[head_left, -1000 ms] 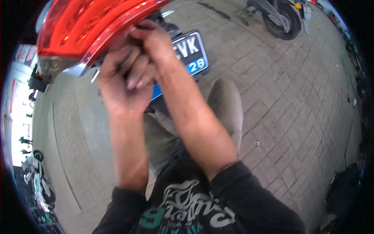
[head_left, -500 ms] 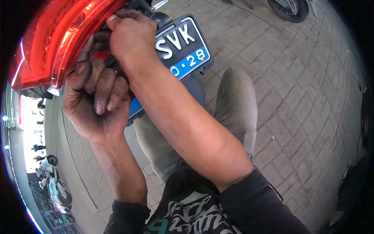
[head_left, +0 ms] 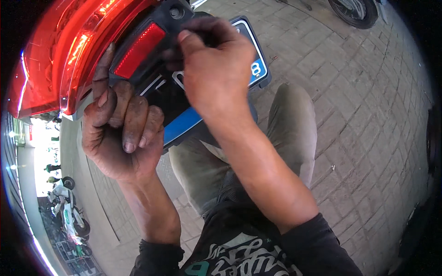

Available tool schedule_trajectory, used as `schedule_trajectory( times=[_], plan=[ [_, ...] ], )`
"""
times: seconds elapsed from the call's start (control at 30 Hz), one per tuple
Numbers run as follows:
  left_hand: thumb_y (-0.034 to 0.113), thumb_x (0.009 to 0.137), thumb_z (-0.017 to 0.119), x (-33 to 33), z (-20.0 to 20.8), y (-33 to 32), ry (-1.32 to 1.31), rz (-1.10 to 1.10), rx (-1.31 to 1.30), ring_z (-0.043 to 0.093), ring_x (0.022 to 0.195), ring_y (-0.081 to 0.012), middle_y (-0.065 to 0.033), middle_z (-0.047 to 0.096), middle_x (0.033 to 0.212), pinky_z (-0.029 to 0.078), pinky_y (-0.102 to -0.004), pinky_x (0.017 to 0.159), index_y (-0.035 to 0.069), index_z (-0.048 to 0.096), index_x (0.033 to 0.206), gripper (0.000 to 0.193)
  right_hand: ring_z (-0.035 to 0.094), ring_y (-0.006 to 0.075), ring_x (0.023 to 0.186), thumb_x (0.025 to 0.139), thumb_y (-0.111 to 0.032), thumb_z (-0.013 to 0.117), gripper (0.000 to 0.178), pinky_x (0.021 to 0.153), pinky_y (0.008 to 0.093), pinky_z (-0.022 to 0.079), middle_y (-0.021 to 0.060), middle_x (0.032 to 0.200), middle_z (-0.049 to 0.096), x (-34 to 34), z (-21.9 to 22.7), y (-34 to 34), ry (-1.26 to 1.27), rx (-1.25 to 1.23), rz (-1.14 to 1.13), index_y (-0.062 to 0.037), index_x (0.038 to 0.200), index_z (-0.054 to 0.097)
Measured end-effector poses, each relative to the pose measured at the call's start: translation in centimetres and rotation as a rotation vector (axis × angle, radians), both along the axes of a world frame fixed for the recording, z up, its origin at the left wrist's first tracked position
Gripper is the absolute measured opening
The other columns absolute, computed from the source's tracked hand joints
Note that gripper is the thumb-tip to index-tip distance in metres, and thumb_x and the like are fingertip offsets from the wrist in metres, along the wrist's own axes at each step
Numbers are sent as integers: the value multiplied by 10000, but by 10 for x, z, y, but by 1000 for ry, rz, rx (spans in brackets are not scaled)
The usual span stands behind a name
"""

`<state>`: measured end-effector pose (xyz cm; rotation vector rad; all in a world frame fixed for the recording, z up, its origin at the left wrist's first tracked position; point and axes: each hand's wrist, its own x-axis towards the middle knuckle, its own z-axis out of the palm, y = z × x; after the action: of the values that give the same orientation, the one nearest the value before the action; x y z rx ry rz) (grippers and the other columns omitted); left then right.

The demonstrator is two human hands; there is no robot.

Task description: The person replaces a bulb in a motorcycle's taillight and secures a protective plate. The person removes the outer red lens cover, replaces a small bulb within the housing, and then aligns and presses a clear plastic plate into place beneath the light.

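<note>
Right hand [head_left: 221, 69] just off glossy red plastic tail lamp [head_left: 60, 50], now over black-and-blue rectangular plate [head_left: 185, 124] right of lamp; so left hand [head_left: 122, 126] alone at lamp's edge, index raised, rest curled. Either pinching anything: can't tell.

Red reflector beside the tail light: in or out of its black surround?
In: the red reflector sits with the black surround along its edges. Whether it is firmly fixed, I cannot tell.
</note>
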<state>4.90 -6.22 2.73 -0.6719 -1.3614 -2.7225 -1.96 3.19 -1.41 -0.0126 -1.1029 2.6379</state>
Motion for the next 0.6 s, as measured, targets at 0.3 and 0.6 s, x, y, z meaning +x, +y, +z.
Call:
schedule_trajectory(
  times=[0.3, 0.6],
  plan=[
    [101, 878, 432, -4, -13, 10, 122, 149, -92, 342, 404, -63, 9, 349, 584, 341, -217, 416, -25, 142, 1390, 602, 637, 264, 648, 735, -24, 582, 163, 613, 337, 489, 187, 707, 626, -15, -4, 34, 508, 389, -272, 61, 868, 620],
    [88, 885, 419, 12, 4, -1, 2, 203, -77, 341, 380, -35, 23, 362, 536, 289, -174, 351, 15, -4, 1412, 679, 632, 224, 631, 755, -39, 568, 194, 580, 317, 480, 185, 680, 629, 3, 17, -32, 300, -359, 459, 80, 897, 622]
  ],
)
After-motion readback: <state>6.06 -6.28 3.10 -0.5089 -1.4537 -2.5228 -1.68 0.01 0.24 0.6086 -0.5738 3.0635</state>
